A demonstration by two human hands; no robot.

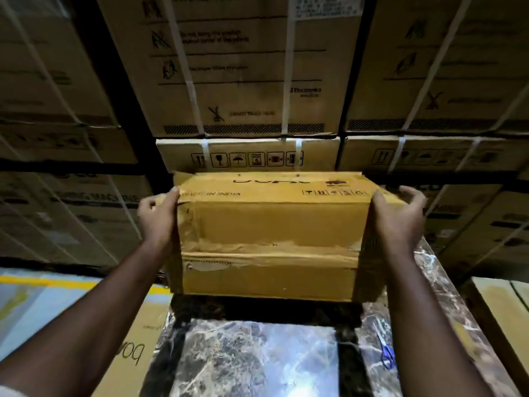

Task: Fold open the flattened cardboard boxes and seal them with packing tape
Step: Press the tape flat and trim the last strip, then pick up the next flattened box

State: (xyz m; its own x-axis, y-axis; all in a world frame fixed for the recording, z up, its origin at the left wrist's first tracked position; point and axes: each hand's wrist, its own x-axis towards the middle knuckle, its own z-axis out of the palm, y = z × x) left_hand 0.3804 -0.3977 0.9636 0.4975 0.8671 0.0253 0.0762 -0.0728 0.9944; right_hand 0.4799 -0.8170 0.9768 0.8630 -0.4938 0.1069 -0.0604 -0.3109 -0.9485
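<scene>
The yellow-brown, tape-seamed cardboard box (269,239) is sitting lifted between both hands above the glossy marbled tabletop (252,359) — long axis running left to right. The left hand (157,216) and right hand (398,216) are gripping opposite ends, fingers curled round the far corners, equally near.

Both arms outstretched, left grip (157,216) and right grip (398,216) curled, well apart.

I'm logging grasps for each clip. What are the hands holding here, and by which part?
Both hold the cardboard box by its upper side edges: the left hand at the left edge, the right hand at the right.
</scene>
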